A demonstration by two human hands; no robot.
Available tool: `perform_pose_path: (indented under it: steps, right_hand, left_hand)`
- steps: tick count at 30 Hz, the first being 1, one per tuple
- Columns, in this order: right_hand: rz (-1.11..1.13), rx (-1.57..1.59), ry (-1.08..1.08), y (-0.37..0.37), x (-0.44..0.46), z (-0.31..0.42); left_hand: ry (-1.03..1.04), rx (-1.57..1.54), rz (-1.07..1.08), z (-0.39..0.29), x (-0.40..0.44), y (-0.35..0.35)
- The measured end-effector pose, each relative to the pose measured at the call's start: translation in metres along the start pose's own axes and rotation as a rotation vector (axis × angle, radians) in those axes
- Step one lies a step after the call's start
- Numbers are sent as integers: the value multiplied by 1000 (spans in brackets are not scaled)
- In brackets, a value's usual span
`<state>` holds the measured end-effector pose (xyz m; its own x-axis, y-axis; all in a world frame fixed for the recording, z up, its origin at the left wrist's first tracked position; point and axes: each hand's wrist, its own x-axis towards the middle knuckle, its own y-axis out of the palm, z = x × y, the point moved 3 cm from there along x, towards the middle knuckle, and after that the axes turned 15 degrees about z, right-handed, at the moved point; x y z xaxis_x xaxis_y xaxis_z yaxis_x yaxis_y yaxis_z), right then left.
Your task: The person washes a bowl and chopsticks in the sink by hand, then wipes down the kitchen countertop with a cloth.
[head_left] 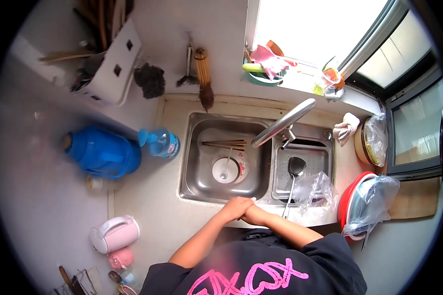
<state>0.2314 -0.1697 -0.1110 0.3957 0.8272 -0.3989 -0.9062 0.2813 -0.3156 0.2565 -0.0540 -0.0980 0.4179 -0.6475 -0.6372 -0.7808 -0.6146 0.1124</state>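
head view: left hand [237, 207] and right hand [254, 215] overlap before the sink [196, 169]; whether either grips anything, i cannot tell. the bowl [217, 170] sits in the sink at eleven o'clock, nearer the left; chopsticks [225, 143] beyond, aligned nine-to-three.

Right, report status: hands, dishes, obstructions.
Left hand, right hand together at sink's near edge. Bowl, chopsticks in sink, untouched. Faucet overhangs sink, clear of hands.

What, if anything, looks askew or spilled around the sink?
No spill shows. The spatula looks oddly placed: its head lies over the smaller basin while its handle juts past the front rim. Beside it, crumpled clear plastic straddles that basin's edge.
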Motion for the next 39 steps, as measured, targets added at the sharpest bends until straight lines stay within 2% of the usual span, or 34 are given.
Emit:
perform_pose_path:
  steps: [1, 2, 5, 6, 9, 13, 16, 17, 19, 22, 23, 24, 25, 27, 28, 32, 35, 37, 38, 39]
  right_hand:
    - [-35, -78, -77, 4, -8, 1]
    - [14, -16, -10, 0, -15, 12]
    - [183, 177, 75, 5, -39, 35]
    - [249, 238, 84, 11, -46, 35]
    - [240, -34, -125, 26, -63, 32]
    - [371, -144, -225, 61, -74, 16]
    - [533, -317, -312, 95, -90, 24]
    - [658, -297, -347, 109, -94, 22]
    - [841, -339, -273, 143, -103, 14]
    - [1006, -314, -436, 194, -124, 46]
    - [1055, -303, -469, 210, -131, 52]
    - [1106, -409, -643, 231, -132, 45]
    - [1219, -427, -756, 248, -140, 72]
    - [1427, -396, -608, 288, -152, 102]
    - [1437, -524, -954, 312, -156, 101]
    - [1669, -578, -812, 401, -170, 104]
    - [1643, -755, -719, 465, -154, 155]
    - [965, -689, -869, 525, -78, 116]
    - [631, -416, -746, 530, -64, 139]
    - [430, -490, -729, 548, -35, 151]
  left_hand:
    - [4, 67, -40, -18, -14, 6]
    - [-50, 108, 21, -34, -26, 9]
    - [247, 113, -4, 2, -14, 34]
    - [200, 76, 9, 5, -17, 43]
    - [159, -30, -50, 0, -43, 76]
    - [229, -187, -265, 49, -52, 136]
    - [204, -227, -452, 67, -81, 193]
    - [235, -252, -540, 73, -90, 216]
    - [271, -400, -634, 96, -100, 266]
    - [397, -554, -797, 132, -118, 345]
    - [454, -597, -913, 144, -128, 367]
    - [516, -642, -1019, 155, -132, 393]
    - [575, -689, -1114, 162, -133, 422]
    - [626, -778, -1177, 158, -166, 468]
    - [633, -799, -1277, 167, -169, 490]
    - [682, -946, -1569, 207, -177, 569]
    - [851, -1240, -1750, 239, -191, 623]
    - [784, -1327, -1875, 268, -194, 671]
    - [637, -1324, -1950, 287, -189, 698]
    - [441, -1292, -2003, 310, -183, 723]
